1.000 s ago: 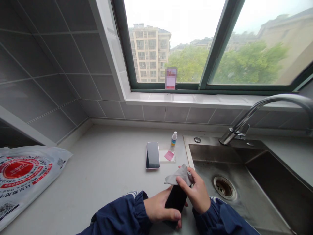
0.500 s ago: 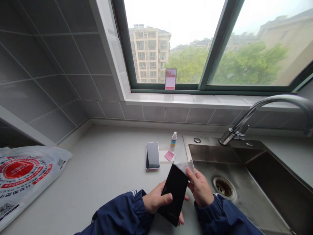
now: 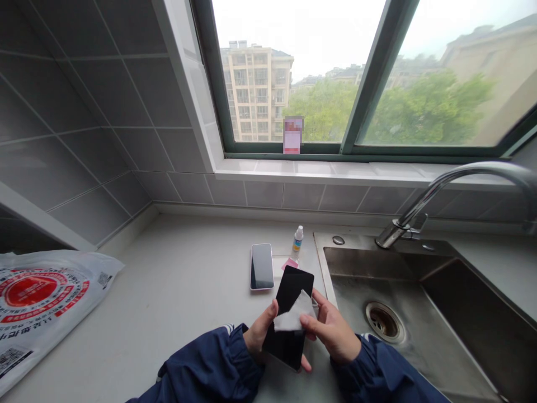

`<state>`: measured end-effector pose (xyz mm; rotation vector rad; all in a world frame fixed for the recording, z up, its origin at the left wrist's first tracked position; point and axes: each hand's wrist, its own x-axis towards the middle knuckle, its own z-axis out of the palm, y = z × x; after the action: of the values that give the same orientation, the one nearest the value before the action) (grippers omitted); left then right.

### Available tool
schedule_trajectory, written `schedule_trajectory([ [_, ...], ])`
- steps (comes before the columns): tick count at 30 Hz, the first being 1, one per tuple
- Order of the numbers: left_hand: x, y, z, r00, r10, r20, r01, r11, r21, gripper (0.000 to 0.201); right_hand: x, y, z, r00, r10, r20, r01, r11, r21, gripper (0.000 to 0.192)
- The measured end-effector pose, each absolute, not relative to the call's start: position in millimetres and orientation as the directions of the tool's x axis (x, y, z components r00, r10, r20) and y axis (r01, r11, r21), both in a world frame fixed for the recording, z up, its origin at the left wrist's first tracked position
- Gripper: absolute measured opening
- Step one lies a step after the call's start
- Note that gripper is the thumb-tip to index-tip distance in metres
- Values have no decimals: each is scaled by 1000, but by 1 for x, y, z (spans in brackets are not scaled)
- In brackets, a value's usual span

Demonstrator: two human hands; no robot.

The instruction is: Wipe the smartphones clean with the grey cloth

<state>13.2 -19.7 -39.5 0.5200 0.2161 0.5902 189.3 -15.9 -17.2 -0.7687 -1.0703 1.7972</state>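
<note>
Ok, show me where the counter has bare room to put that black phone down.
The widest bare counter lies between the printed plastic bag and the second phone. It is crowded beside the sink, where that phone, a pink note and a small bottle cluster.

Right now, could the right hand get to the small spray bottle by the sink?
Probably yes: the right hand pinches a cloth on the black phone; the spray bottle stands just beyond on bare counter.
</note>
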Motion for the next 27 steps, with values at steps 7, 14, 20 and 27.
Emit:
schedule_trajectory([
  [7,12,-14,-50,871,486,-69,-390,772,502,98,192,-13,-17,-398,913,-90,-316,-229,-921,63],
  [14,16,-14,-46,854,517,-50,-426,752,504,104,198,-9,-27,-274,947,-166,-253,-237,-938,51],
  [20,17,-15,-46,886,444,-135,-308,780,544,103,202,-6,-29,-100,990,-96,-136,-109,-985,54],
  [27,22,-22,-51,804,594,-25,-439,621,650,69,199,-9,-31,-130,991,-28,-31,-32,-999,67],
])
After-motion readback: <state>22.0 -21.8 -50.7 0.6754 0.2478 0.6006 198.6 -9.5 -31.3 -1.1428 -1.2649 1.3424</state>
